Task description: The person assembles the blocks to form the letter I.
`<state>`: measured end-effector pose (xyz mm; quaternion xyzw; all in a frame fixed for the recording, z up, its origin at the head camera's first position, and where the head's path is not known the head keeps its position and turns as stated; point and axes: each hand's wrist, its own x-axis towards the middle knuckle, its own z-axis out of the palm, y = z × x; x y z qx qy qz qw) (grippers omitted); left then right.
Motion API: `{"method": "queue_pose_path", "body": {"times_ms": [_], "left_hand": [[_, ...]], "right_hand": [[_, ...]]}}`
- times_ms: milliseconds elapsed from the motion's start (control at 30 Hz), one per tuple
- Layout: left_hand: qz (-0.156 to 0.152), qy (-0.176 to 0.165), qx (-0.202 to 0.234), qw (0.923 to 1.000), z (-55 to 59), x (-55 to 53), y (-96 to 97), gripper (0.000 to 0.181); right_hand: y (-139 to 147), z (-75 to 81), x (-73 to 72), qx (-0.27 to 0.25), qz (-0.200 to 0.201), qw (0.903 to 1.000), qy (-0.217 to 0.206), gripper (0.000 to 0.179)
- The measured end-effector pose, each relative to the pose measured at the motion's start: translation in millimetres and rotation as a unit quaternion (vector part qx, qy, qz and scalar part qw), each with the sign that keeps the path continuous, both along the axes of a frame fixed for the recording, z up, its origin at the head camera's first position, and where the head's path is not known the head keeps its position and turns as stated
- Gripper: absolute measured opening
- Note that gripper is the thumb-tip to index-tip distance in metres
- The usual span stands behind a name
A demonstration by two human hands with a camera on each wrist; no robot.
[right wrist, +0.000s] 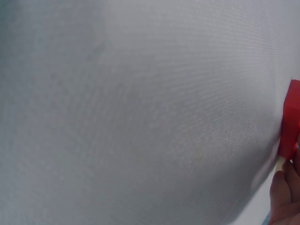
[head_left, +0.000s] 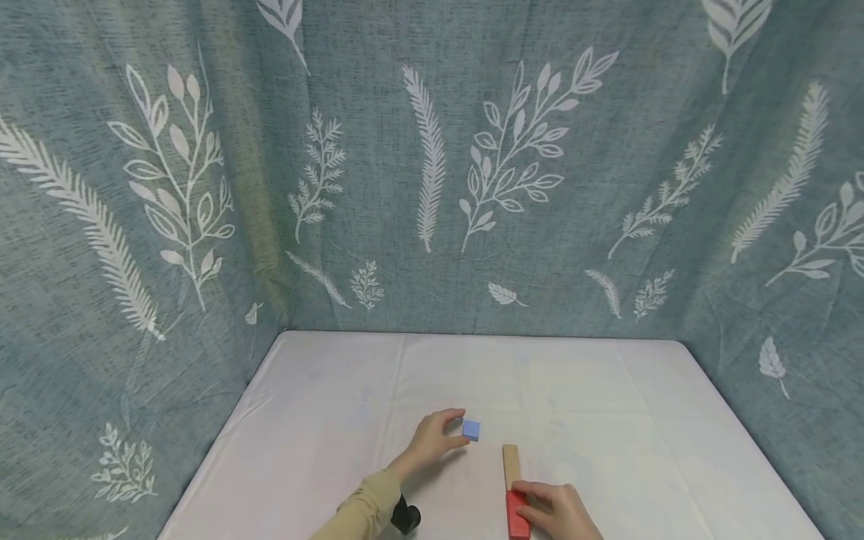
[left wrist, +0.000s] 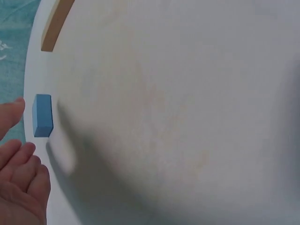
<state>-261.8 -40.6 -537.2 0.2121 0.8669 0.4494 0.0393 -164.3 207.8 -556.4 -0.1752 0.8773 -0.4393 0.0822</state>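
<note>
Three blocks: one blue, one red, one plain wood; clock directions follow the head view, 12 o'clock being the far side.
Blue block (head_left: 471,430): small; on the table at about 11 o'clock from the red one, well apart from it.
Red block (head_left: 516,526): oblong; toward 6 o'clock in the head view, its length running roughly from 12 to 6 o'clock.
Wooden block (head_left: 511,463): long, narrow; set end to end with the red block, on its 12 o'clock side; cannot tell whether the ends fully meet.
Left hand (head_left: 430,439): at 9 o'clock from the blue block; thumb and fingers parted on either side of it, gripping nothing; a gap shows in the left wrist view.
Right hand (head_left: 559,511): at 3 o'clock from the red block; thumb and fingers pinch that block near its 12 o'clock end.
Sleeve (head_left: 367,504): yellowish, on the left arm.
Black item (head_left: 406,516): at 7 o'clock from the left hand, beside the sleeve.
Table (head_left: 324,390): white-covered; bears all three blocks.
Curtain (head_left: 378,150): blue-green with white leaf sprigs; hangs at 12 o'clock and along both sides.
</note>
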Motion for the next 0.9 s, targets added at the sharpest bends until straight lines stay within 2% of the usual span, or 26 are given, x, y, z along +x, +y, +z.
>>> {"method": "queue_pose_path", "body": {"times_ms": [200, 367, 700, 900], "left_hand": [[-0.020, -0.013, 0.004, 0.9997, -1.3, -6.4, 2.0, 0.045], [-0.023, -0.022, 0.014, 0.9994, -3.4, -8.0, 3.7, 0.039], [-0.008, 0.017, 0.011, 0.9998, -11.5, -7.5, 3.7, 0.034], [0.000, 0.019, 0.007, 0.9998, -15.1, -6.7, 4.3, 0.031]], "right_hand": [[1, 0.3, -0.3, -0.001, -0.001, 1.0000, -0.003, 0.041], [0, 0.0, -0.3, -0.002, -0.001, 0.9998, -0.018, 0.042], [-1, 1.3, 0.8, 0.002, -0.011, 0.9995, -0.029, 0.044], [-1, 0.0, 1.4, 0.000, -0.011, 0.9996, -0.028, 0.045]]}}
